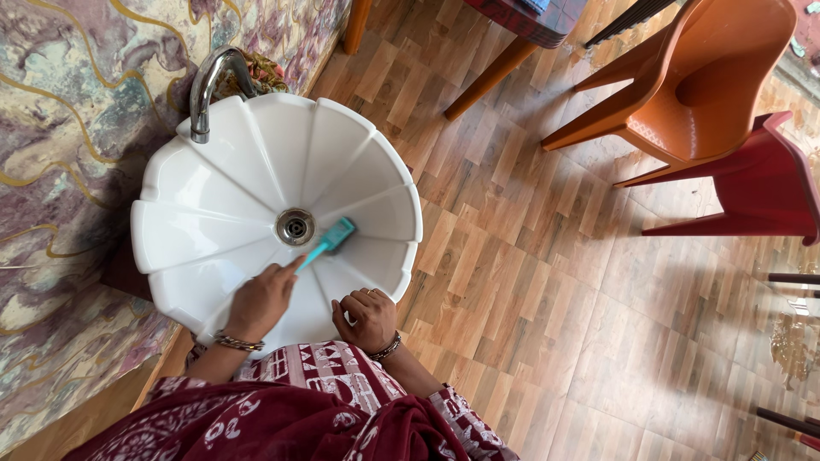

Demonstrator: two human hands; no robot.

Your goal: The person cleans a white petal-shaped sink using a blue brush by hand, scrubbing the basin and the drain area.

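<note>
- Wood-pattern plank flooring [547, 256] is spreading across the room, catching patches of daylight on the right.
- Marbled purple and grey wall covering with gold veins [60, 111] is running along the left side, behind the basin.
- White scalloped ceramic washbasin [222, 162] is sitting against that wall, with a round metal drain [295, 227] at its centre and a curved chrome tap [207, 85] arching over its far rim.
- Orange moulded plastic chair [692, 85] is standing well apart on the floor, with a dark red plastic chair [760, 188] just beside it; wooden table legs [491, 77] are showing near the top edge.
- Left hand [260, 299] is reaching into the bowl, fingers closed around the handle of a teal plastic scrubbing brush [329, 242].
- Brush head is lying against the inner wall of the basin, just right of the drain.
- Right hand [367, 318] is resting on the near rim of the basin, fingers curled over the edge and holding nothing else.
- Metal bangles are sitting on both wrists, above a maroon and white patterned garment [307, 410].
</note>
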